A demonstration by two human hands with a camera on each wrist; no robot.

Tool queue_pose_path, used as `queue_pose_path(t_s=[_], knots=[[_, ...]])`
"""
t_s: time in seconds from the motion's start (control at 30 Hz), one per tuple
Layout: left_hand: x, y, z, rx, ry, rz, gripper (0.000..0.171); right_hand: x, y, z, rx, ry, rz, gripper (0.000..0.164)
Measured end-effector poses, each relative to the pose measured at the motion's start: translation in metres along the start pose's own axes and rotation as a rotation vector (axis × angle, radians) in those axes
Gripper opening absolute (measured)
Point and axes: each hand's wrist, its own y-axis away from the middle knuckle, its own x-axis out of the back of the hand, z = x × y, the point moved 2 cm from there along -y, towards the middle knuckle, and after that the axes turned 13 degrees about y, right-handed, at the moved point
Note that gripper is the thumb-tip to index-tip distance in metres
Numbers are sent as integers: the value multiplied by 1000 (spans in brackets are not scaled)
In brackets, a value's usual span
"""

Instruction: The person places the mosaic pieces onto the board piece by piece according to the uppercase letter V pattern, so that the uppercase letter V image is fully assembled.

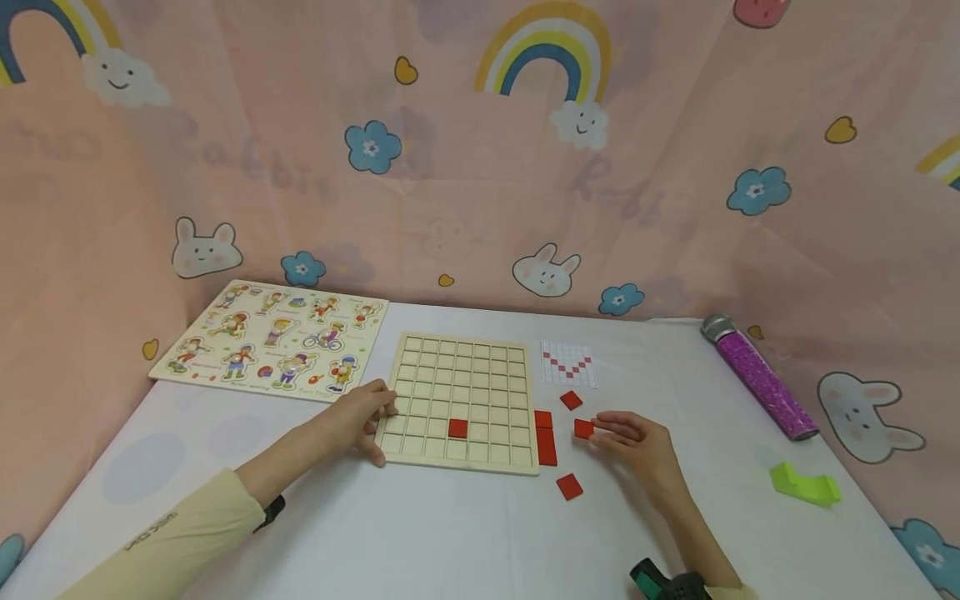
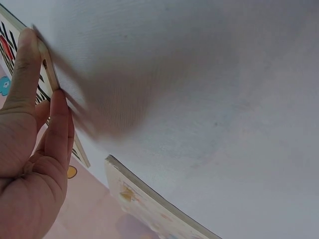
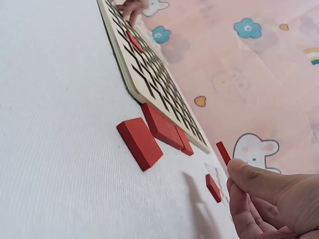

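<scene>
I have the right hand (image 1: 637, 454) nearly closed, pinching a red tile (image 1: 582, 429) between thumb and fingers, above the desk (image 1: 450, 542), right of the board (image 1: 427, 390); the left hand (image 1: 354, 419), fingers bent, holds the board's left edge.

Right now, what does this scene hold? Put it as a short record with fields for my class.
Left hand: holds left edge of grid board
Right hand: pinches a red tile, raised off the table
Tile in board: one, red
Loose tiles: red, right of grid board
Pattern card: red V shape
Left side: picture board
Right side: microphone, green block
</scene>
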Motion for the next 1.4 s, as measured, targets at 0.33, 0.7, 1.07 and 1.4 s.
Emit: queue_pose_path(t_s=[0.33,0.7,1.07,1.4], knots=[[-2,-2,-2,74,3,1,62,-25,-8,-22,11,-108,-12,36],[-2,0,-7,-2,4,0,62,-54,-15,-54,24,-182,-57,33],[-1,1,-7,0,22,15,68,-85,-23,-87,84,-237,-70,30],[-1,3,-7,5,35,11,70,-112,-29,-108,185,-173,-87,30]])
